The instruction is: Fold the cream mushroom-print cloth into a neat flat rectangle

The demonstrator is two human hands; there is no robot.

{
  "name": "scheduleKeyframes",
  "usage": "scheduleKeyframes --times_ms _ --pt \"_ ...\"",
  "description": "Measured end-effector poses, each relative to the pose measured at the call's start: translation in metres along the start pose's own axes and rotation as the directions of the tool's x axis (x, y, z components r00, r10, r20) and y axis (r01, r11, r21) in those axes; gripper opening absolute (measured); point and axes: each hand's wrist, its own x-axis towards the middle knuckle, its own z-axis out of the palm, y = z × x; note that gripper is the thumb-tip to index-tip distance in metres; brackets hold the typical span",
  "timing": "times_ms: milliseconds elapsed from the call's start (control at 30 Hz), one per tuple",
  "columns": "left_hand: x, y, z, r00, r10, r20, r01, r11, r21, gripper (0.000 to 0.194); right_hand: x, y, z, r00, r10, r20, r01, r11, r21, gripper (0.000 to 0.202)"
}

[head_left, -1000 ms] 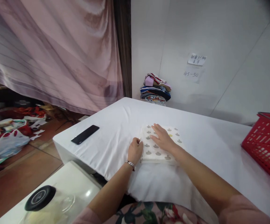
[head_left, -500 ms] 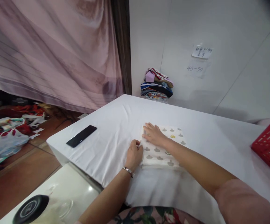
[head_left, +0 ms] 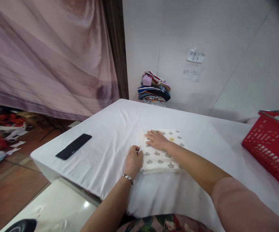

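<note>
A folded white cloth (head_left: 157, 161) printed with grey shapes and a few yellow ones lies flat on the white-covered table (head_left: 110, 138). My right hand (head_left: 156, 140) rests palm down on its upper left part, fingers stretched out. At the cloth's left edge is my left hand (head_left: 134, 160), thumb and fingers pinched together on that edge. A bracelet circles my left wrist. My right forearm hides part of the cloth's right side.
A black phone-like slab (head_left: 73, 147) lies on the table's left. At the right stands a red plastic basket (head_left: 269, 145). Folded clothes (head_left: 154, 88) are stacked beyond the far edge, by the wall with paper notes (head_left: 196, 56). A white surface (head_left: 57, 203) adjoins at lower left.
The view has swung slightly right, so more of the red basket shows. Both hands stay at nearly the same places on the cloth.
</note>
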Motion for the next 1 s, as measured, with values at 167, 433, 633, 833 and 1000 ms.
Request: scheduleKeyframes --times_ms 167,433,633,833,1000 --pt "0.002 0.001 -0.002 0.999 0.000 0.032 0.000 1.000 0.002 0.009 -0.062 0.055 -0.012 0.937 0.338 -0.084 -0.329 0.939 0.102 0.051" --pt "0.003 0.002 -0.003 1.000 -0.016 0.010 0.016 1.000 -0.004 0.022 -0.142 0.064 0.005 0.655 0.746 -0.115 -0.455 0.512 0.729 0.067" --pt "0.016 0.003 -0.001 0.998 0.007 0.059 -0.003 0.997 -0.075 0.026 -0.151 0.052 0.003 0.641 0.767 -0.033 -0.344 0.326 0.881 0.077" --pt "0.035 0.022 0.009 0.996 0.004 0.094 0.003 0.997 -0.075 0.027 -0.139 0.070 0.000 0.579 0.808 -0.112 -0.377 0.387 0.841 0.073" --pt "0.035 0.020 0.012 0.993 -0.017 0.114 0.026 0.997 -0.077 0.025 -0.149 0.070 0.001 0.614 0.759 -0.217 -0.541 0.604 0.585 0.059"
